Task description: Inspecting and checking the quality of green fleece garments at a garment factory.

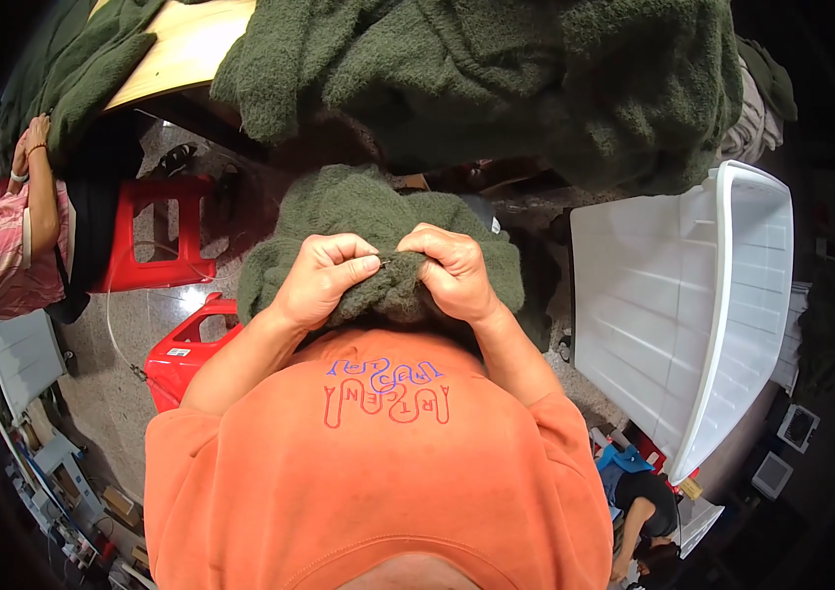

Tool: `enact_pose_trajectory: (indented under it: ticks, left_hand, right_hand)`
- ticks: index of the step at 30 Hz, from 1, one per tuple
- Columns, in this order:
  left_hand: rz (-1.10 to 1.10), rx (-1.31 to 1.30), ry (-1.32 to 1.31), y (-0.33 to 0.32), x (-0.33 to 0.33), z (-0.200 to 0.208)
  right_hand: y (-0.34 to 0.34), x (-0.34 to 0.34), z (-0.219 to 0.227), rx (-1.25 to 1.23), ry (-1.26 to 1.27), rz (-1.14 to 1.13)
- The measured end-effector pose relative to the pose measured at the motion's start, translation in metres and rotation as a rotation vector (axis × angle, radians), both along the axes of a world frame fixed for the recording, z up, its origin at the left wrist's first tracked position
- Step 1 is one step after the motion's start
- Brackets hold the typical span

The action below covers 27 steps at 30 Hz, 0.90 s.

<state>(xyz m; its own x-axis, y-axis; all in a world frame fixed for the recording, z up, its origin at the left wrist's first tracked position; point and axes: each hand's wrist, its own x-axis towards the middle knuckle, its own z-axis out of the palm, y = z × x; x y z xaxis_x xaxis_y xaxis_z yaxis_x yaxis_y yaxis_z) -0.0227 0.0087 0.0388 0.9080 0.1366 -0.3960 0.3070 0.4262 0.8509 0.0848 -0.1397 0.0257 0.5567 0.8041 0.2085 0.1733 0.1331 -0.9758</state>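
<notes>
A dark green, fuzzy knit garment (344, 205) lies bunched in my lap, with a fold of it raised between my hands. On the left side of that fold, my left hand (324, 280) is closed, thumb and forefinger pinching the fabric. A thin, dark needle-like thing (386, 263) shows by the left thumb tip; it is too small to make out surely. My right hand (455, 275) grips the other side of the fold, fingers curled and thumb pressed in. The fingertips under the fabric are hidden.
More green fuzzy garments (496, 79) are heaped on the wooden table (186, 49) ahead. A big white plastic bin (653, 295) stands at right. Red stools (181, 339) are at left, near a co-worker in pink (14, 246) handling green fabric. Another person (643, 501) is at lower right.
</notes>
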Motion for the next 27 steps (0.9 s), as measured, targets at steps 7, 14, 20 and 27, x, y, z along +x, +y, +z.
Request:
enact_pose_trajectory:
  ticks: [7, 14, 20, 27]
  left_hand:
    - [-0.024, 0.062, 0.012, 0.005, -0.004, -0.004]
    - [0.059, 0.437, -0.068, -0.008, -0.005, 0.006]
    - [0.051, 0.277, -0.053, -0.005, -0.004, 0.008]
    - [0.014, 0.041, -0.004, -0.002, -0.005, 0.002]
  right_hand:
    - [-0.001, 0.000, 0.001, -0.048, -0.031, 0.056]
    - [0.001, -0.009, 0.004, -0.160, -0.107, 0.032]
    - [-0.001, -0.019, -0.002, -0.100, 0.194, -0.004]
    - [0.000, -0.026, -0.002, -0.054, 0.192, -0.112]
